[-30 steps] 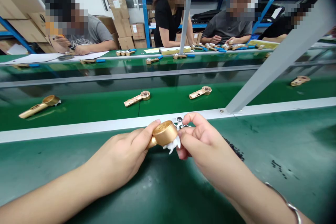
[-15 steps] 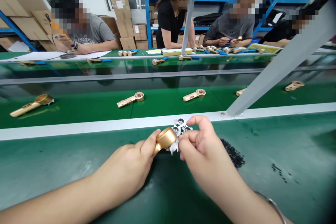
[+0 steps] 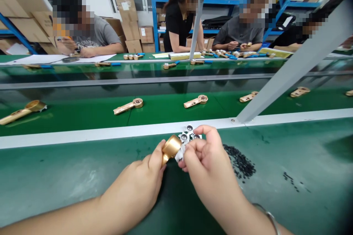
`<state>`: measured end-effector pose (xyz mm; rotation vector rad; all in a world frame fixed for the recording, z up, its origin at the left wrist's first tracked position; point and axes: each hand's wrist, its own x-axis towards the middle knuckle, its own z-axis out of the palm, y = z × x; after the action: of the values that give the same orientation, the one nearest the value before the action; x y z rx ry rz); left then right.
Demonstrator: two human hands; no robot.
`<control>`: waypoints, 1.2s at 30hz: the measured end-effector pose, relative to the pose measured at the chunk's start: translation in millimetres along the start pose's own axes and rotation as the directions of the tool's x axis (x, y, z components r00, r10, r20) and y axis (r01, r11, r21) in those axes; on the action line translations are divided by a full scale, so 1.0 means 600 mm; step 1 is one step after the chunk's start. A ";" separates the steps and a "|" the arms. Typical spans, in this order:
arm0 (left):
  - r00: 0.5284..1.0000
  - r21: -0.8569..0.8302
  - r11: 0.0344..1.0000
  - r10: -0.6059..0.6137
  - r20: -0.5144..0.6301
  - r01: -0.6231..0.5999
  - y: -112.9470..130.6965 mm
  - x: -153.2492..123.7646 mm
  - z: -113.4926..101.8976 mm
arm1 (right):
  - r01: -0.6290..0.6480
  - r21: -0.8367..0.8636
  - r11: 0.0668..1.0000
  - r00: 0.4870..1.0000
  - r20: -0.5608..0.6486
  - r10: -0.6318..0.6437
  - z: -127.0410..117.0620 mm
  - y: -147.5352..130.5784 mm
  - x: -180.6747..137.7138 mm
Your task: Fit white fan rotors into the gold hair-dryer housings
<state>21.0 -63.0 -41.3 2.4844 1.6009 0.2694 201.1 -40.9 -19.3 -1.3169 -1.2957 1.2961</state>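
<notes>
My left hand (image 3: pixel 140 187) is closed round a gold, round-headed part (image 3: pixel 171 147) just above the green mat. My right hand (image 3: pixel 205 161) pinches a white finned piece (image 3: pixel 179 154) against the underside of that gold head. Right behind my fingers lies a small cluster of white round pieces with dark centres (image 3: pixel 189 134). A heap of tiny black bits (image 3: pixel 239 162) sits on the mat to the right of my right hand.
Behind a white strip (image 3: pixel 82 136) runs a green conveyor belt (image 3: pixel 162 112) carrying several gold handle parts (image 3: pixel 128 106). A grey slanted metal bar (image 3: pixel 286 69) rises at right. Several people work at the far table; cardboard boxes and blue shelving stand behind them.
Both hands have drawn slightly toward me and tilted the gold head more on edge. The gold parts on the belt have drifted left, and more have come in from the right.
</notes>
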 end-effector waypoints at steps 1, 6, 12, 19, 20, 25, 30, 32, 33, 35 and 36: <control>1.000 0.014 1.000 0.020 -0.007 -0.020 0.001 -0.003 0.004 | -0.052 0.058 0.997 0.999 0.015 0.051 0.001 -0.001 0.001; 0.990 0.082 0.993 0.088 -0.112 -0.079 0.009 -0.016 0.022 | -0.127 0.196 0.972 0.992 0.032 0.123 0.006 -0.019 0.003; 0.981 0.104 0.977 -0.176 -0.082 0.184 -0.076 0.043 -0.067 | -0.251 0.117 0.961 0.946 0.240 0.218 -0.036 -0.026 0.051; 0.671 0.307 0.604 -0.711 -0.208 0.735 -0.328 0.073 -0.165 | 0.166 -0.632 0.757 0.983 0.042 -0.181 -0.128 0.031 0.142; 0.642 0.302 0.578 -0.743 -0.190 0.758 -0.351 0.067 -0.163 | 0.188 -0.647 0.739 0.979 0.066 -0.191 -0.129 0.037 0.146; 0.591 0.267 0.531 -0.764 -0.260 0.804 -0.374 0.049 -0.146 | 0.286 -0.674 0.681 0.957 0.162 -0.242 -0.111 0.043 0.152; 0.800 0.270 0.756 -0.529 -0.284 0.596 -0.338 0.078 -0.127 | 0.276 -0.670 0.689 0.961 0.175 -0.214 -0.099 0.042 0.154; 0.855 0.245 0.822 -0.470 -0.217 0.514 -0.333 0.089 -0.114 | 0.253 -0.675 0.693 0.967 0.159 -0.198 -0.096 0.043 0.153; 0.867 0.225 0.840 -0.459 -0.193 0.494 -0.333 0.092 -0.108 | 0.243 -0.677 0.694 0.970 0.148 -0.195 -0.094 0.043 0.152; 0.876 0.178 0.859 -0.455 -0.161 0.480 -0.333 0.091 -0.101 | 0.230 -0.680 0.696 0.972 0.129 -0.194 -0.092 0.043 0.152; 0.876 0.153 0.865 -0.458 -0.153 0.479 -0.331 0.087 -0.101 | 0.227 -0.680 0.698 0.973 0.122 -0.198 -0.091 0.043 0.152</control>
<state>-147.0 68.6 -27.7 2.1281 2.3084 0.1962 251.1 51.9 -48.8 -1.5663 -2.0164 0.6718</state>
